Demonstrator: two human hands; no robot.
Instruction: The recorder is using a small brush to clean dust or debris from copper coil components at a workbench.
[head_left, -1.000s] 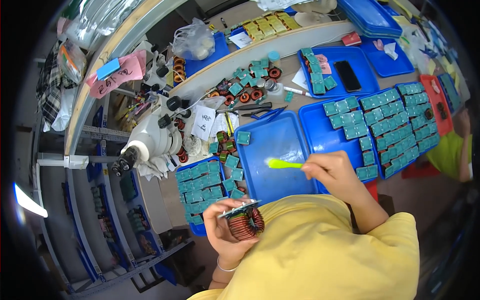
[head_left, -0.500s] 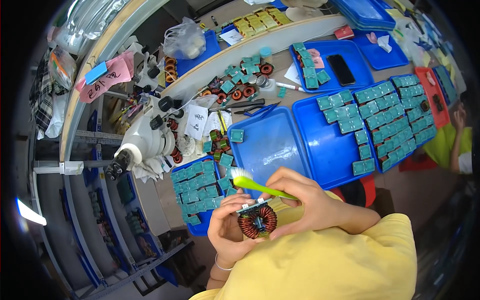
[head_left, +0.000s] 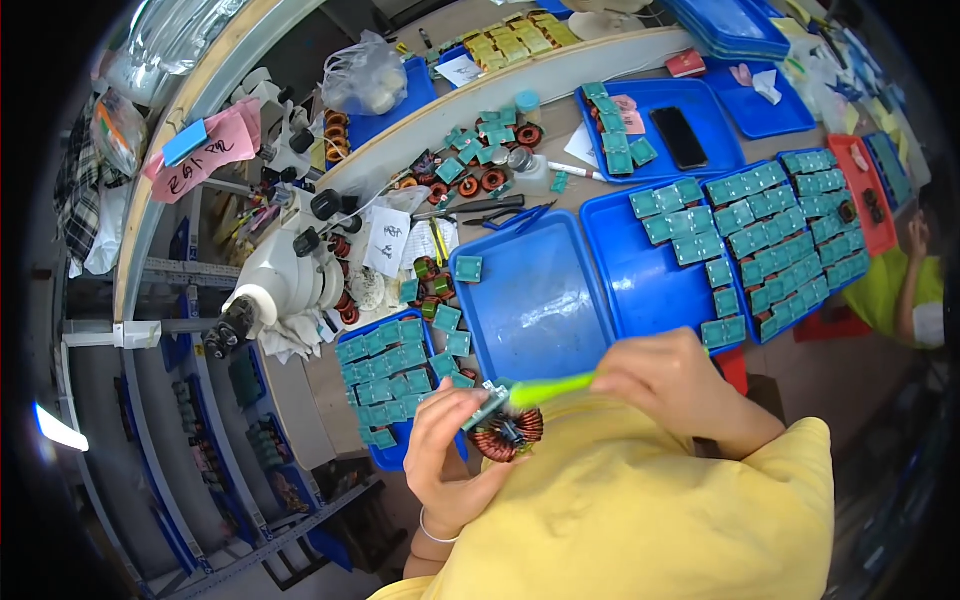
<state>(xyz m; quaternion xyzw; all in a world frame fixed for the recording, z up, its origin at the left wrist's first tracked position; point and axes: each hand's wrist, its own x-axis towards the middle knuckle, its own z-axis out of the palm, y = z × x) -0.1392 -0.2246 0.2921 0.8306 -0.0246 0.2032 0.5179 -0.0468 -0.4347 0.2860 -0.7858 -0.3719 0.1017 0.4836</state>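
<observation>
My left hand [head_left: 445, 455] grips a small green circuit board [head_left: 486, 408] by its edge, tilted. A toroidal coil [head_left: 500, 437] wound with copper wire hangs from its underside. My right hand [head_left: 655, 385] is closed on the handle of a bright green brush [head_left: 560, 388] shaped like a toothbrush. Its head lies against the board, beside the small white connectors, and the bristles are blurred. Just beyond my hands, the nearest blue tray [head_left: 545, 345] bears a single board [head_left: 468, 269] at its upper left corner.
Rows of boards fill blue trays on the left [head_left: 385, 370] and right [head_left: 770, 250]. Pliers [head_left: 520, 217], loose coils [head_left: 468, 186] and a glass bottle [head_left: 535, 178] lie further back. A white microscope [head_left: 285, 275] stands at left; a phone [head_left: 679, 138] rests in a far tray. Another person's arm [head_left: 908, 290] shows at right.
My right hand has let go of the coil and drawn off to the right, bringing the brush head down onto the board. The board has tilted in my left hand.
</observation>
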